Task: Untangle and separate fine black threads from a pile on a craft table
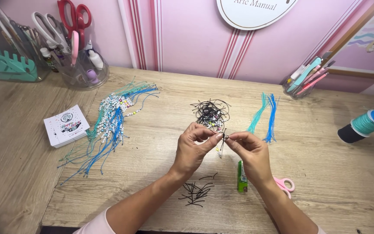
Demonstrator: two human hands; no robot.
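My left hand (193, 147) and my right hand (249, 151) meet above the middle of the wooden table (325, 173). Both pinch a thin black cord bracelet (222, 139) with small beads hanging below the fingertips. Just beyond them lies a tangled pile of black cord bracelets (211, 113). Short black cord offcuts (195, 193) are scattered near the front edge under my left wrist. A green lighter (242, 177) and small pink scissors (285, 185) lie beside my right wrist.
A bunch of blue and teal beaded bracelets (109, 123) and a stack of white cards (66, 125) lie at the left. Loose teal and blue cords (267, 112) sit at the right. A clear jar with scissors (76, 52), a pen cup (301, 82) and cord spools (371, 121) stand at the edges.
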